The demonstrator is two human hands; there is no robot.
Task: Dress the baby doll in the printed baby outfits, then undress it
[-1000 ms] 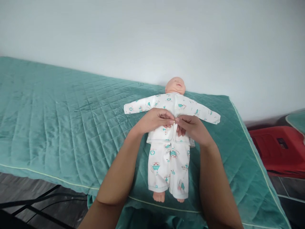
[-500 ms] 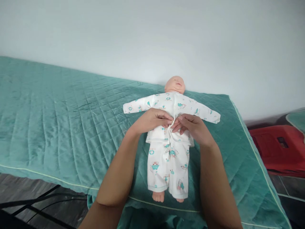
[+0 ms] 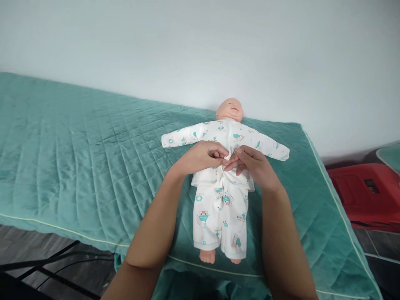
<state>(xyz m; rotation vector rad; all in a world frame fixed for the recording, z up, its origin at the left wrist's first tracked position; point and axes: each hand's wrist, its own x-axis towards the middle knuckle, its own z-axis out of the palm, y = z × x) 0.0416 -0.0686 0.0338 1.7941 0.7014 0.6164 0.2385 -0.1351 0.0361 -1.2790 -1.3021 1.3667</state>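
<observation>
A baby doll (image 3: 229, 110) lies on its back, arms spread and bare feet toward me. It wears a white long-sleeved baby shirt (image 3: 215, 132) with small teal and red prints, and matching trousers (image 3: 204, 221). Over the belly, my left hand (image 3: 204, 156) pinches the shirt's front edge between thumb and fingers. My right hand (image 3: 254, 166) is closed on the facing part of the shirt front, its fingertips almost meeting the left ones. Any fastener between the fingertips is too small or hidden to make out. Below the hands the shirt hem overlaps the trousers.
A green quilted cover (image 3: 78, 166) lies under the doll, its piped edge running near me and along the right. Behind it rises a pale wall (image 3: 156, 50). At the right is a red plastic object (image 3: 368, 196). Dark metal bars (image 3: 59, 262) stand at the lower left.
My fingertips have shifted slightly at the shirt front, and the white strip that showed between them is now mostly covered. The doll has stayed in place.
</observation>
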